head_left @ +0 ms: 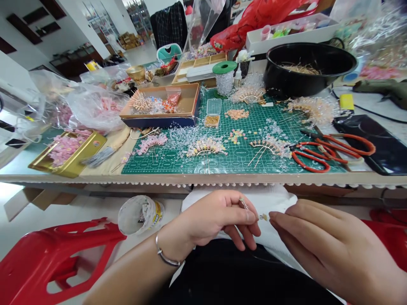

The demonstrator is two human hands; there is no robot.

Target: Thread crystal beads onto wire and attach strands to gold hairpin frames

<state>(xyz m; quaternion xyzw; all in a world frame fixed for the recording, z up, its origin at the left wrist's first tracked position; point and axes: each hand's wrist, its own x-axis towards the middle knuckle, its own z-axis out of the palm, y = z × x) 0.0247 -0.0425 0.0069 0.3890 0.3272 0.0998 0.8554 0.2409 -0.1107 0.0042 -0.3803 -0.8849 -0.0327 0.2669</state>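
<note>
My left hand, with a silver bangle on its wrist, pinches a thin metal wire between thumb and fingers. My right hand faces it from the other side, its fingertips closed on a tiny yellow bead piece. The two hands are a short gap apart, above a white cloth spread over my lap. The piece is very small and partly hidden, so its exact shape is hard to make out.
Above my hands, a table edge runs across. On the green cutting mat lie fan-shaped beaded ornaments and orange-handled pliers. A black pot stands behind. A plastic cup and a red stool are lower left.
</note>
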